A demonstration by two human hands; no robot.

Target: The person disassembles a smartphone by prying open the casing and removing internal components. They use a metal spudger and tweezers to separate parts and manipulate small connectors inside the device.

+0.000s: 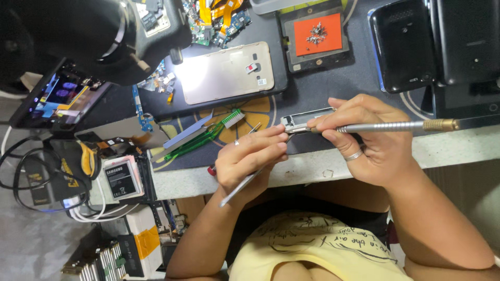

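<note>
Holding a slim metal screwdriver (385, 126) with a brass-coloured end, the right hand (364, 140) pinches the shaft between thumb and fingers; tip points at a small silver phone part (304, 120) lying on the dark work mat (317, 83). Left hand (250, 161) is closed on a pair of tweezers (240, 187), whose points reach toward the same part while the long end sticks out below the palm. Both hands meet at the near edge of the bench, just beside the part.

Head view, progress: judged as mid-disassembly or reassembly. A gold phone back cover (226, 73) lies detached on the mat, loose screws (316, 34) are already gathered on an orange magnetic pad (317, 34), and flex boards (219, 18) sit in a heap at the top. The small part is under the tools now; whether its screw is in or out, cannot tell.

Counts: one screwdriver, one tweezers, one gold cover, one orange pad, one green-handled brush (208, 132), one battery (121, 179) at left, two black phones (403, 44) at upper right, one lit screen (62, 99) at far left. Screws too small to count.
</note>
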